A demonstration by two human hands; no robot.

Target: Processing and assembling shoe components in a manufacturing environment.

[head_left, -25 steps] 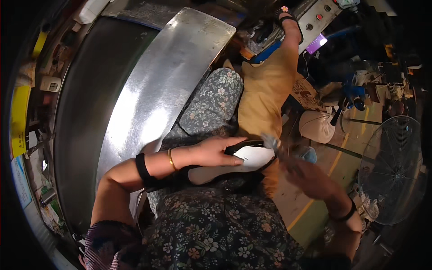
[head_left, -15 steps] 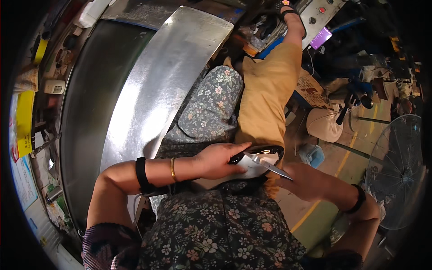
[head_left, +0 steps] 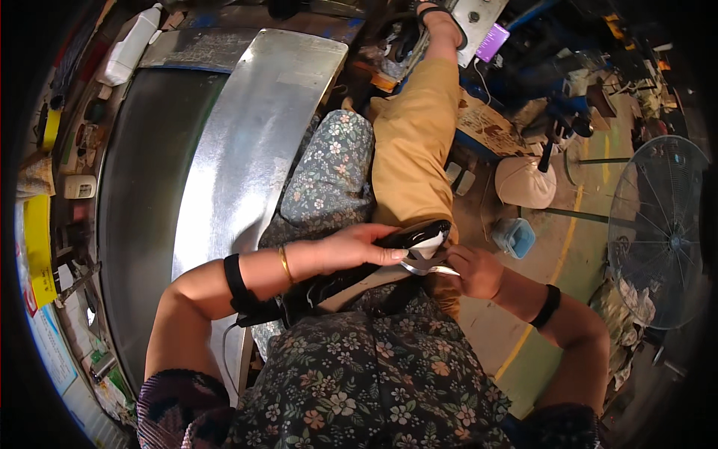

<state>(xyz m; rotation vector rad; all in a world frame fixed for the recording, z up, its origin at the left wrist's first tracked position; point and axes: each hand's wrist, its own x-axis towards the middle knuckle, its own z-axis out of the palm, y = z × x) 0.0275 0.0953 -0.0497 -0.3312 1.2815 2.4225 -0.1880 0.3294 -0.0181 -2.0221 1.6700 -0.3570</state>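
- A broad sheet-metal surface [head_left: 247, 142] is seen to the left of the lap, curving along a dark bench edge; a standing fan [head_left: 658, 224] is set on the floor well to the right.
- A second person in a mustard-yellow garment [head_left: 415, 142] is seated just ahead, reaching up and away; that raised hand is kept apart from the work described here.
- A black shoe upper with a pale lining [head_left: 374, 273] is laid across the flowered lap, its glossy end pointing right, between the two hands.
- The left hand [head_left: 355, 245] is pressed flat over the upper's right end, fingers extended along it, so the piece is pinned rather than gripped.
- The right hand [head_left: 473, 271] is closed around small metal scissors [head_left: 422, 263], whose blades are pointed left and meet the pale lining edge just under the left fingertips.
- It is judged that the left fingertips could be nicked, because they are laid almost touching the blades.
- It is also judged that the glossy face could be cut or scratched if the upper were to slide on the soft lap, since it is held down by pressure alone.
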